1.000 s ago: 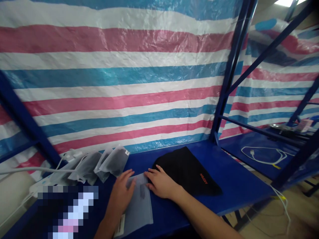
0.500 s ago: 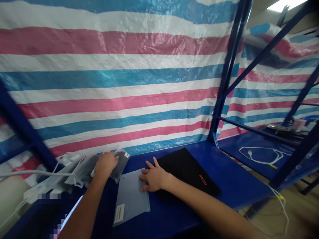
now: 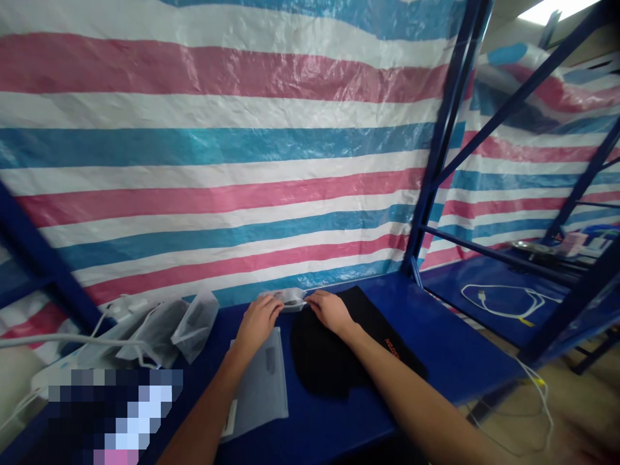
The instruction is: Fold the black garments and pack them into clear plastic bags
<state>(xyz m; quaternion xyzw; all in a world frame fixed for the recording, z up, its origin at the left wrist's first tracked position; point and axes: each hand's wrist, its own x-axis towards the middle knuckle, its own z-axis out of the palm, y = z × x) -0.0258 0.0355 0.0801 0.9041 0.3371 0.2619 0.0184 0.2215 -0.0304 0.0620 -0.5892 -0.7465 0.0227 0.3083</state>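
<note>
A small translucent bag (image 3: pixel 292 298) is pinched between my two hands near the back edge of the blue shelf. My left hand (image 3: pixel 264 315) grips its left end, fingers closed. At its right end, my right hand (image 3: pixel 329 309) has its fingers closed on the edge. Below my left hand lies a flat frosted pouch (image 3: pixel 264 387) with a white label at its lower left, partly covered by my left forearm. A black cloth item (image 3: pixel 322 355) with orange lettering lies under my right hand and forearm.
Frosted bags (image 3: pixel 196 326) stand at the left beside white cables and a power strip (image 3: pixel 61 371). Blue metal posts (image 3: pixel 436 148) frame the shelf (image 3: pixel 436 323). Striped sheeting (image 3: pixel 242 148) hangs behind. A coiled white cable (image 3: pixel 504 313) lies on the neighbouring shelf.
My left hand has moved right from the frosted bags, bringing a bag with it. My right hand has left the flat pouch, moved up and right, and closed on that bag.
</note>
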